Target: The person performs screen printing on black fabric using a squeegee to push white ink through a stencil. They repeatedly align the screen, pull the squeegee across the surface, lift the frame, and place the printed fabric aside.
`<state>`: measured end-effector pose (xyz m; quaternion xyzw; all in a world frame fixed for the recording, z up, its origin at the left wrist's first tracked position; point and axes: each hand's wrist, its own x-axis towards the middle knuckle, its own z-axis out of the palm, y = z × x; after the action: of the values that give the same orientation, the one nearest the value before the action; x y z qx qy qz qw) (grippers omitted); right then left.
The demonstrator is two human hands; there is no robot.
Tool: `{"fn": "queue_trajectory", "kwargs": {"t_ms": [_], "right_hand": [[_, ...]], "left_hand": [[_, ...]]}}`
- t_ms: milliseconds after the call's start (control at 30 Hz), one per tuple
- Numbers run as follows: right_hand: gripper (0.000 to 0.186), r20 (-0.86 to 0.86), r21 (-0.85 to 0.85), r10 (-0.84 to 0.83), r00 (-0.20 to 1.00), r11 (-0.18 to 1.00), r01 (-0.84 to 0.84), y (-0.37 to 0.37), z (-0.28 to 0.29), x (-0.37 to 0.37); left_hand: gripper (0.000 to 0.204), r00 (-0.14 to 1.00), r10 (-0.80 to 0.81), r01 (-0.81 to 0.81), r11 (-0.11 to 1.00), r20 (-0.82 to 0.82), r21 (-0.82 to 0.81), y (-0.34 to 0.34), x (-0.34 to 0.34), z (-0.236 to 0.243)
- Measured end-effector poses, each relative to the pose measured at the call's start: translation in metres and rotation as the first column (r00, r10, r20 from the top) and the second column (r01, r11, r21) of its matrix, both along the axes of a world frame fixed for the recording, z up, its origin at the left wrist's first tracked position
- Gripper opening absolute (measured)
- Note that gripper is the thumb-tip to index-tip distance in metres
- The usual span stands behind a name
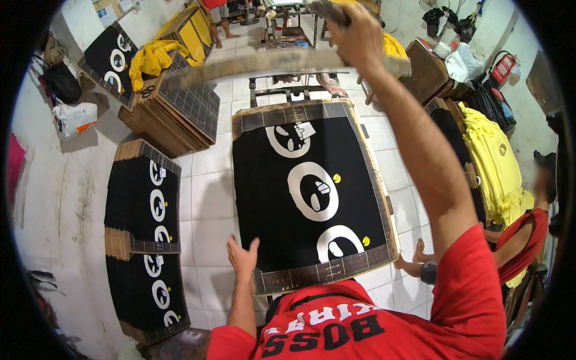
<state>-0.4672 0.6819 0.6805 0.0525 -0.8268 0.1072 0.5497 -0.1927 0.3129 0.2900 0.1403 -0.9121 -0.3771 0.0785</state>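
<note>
My right hand (363, 39) is raised at the top of the view, closed around a grey-brown block-shaped thing (329, 11) whose kind I cannot make out. Behind that wrist, a long pale wooden bar (258, 67), like the edge of a raised frame, runs across the view. Below it lies a board (318, 275) with a gridded dark border. A black fabric panel (264, 192) printed with white ring shapes and small yellow dots lies flat on it. My left hand (242, 258) is open, fingers apart, beside the board's near left edge.
On the left stand stacks of boards (120, 243) carrying similar black panels. Behind them, another stack (174, 114) bears scissors (147, 91) and yellow cloth (157, 60). Yellow fabric (495, 162) is piled at right, near another person's red sleeve (528, 234). White tiles (210, 207) cover the floor.
</note>
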Motion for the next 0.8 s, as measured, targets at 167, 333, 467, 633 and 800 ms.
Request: {"fn": "queue_trajectory", "kwargs": {"t_ms": [167,333,467,633,800], "right_hand": [[0.030,-0.003,-0.248,0.271,0.963,0.932,-0.263,-0.014,-0.110,0.088],[0.031,0.010,-0.738,0.308,0.951,0.644,-0.201,-0.022,-0.218,0.136],[0.030,0.207,-0.812,0.238,0.949,0.582,0.031,0.014,-0.262,0.090],[0.036,0.540,-0.743,0.228,0.810,0.581,0.332,0.041,-0.317,0.018],[0.043,0.867,-0.431,0.109,0.487,0.656,0.620,0.037,-0.366,-0.027]], "left_hand": [[0.067,0.916,-0.014,0.395,0.198,-0.401,0.897,0.036,-0.100,0.145],[0.090,0.927,0.200,-0.294,-0.132,0.316,0.947,0.067,-0.110,0.129],[0.085,0.826,0.168,-0.516,-0.159,0.538,0.842,0.056,-0.090,0.032],[0.066,0.938,0.292,-0.334,0.906,0.187,0.261,0.070,-0.053,-0.031],[0.095,0.918,-0.395,0.364,0.821,0.022,-0.440,0.081,-0.044,-0.044]]}}
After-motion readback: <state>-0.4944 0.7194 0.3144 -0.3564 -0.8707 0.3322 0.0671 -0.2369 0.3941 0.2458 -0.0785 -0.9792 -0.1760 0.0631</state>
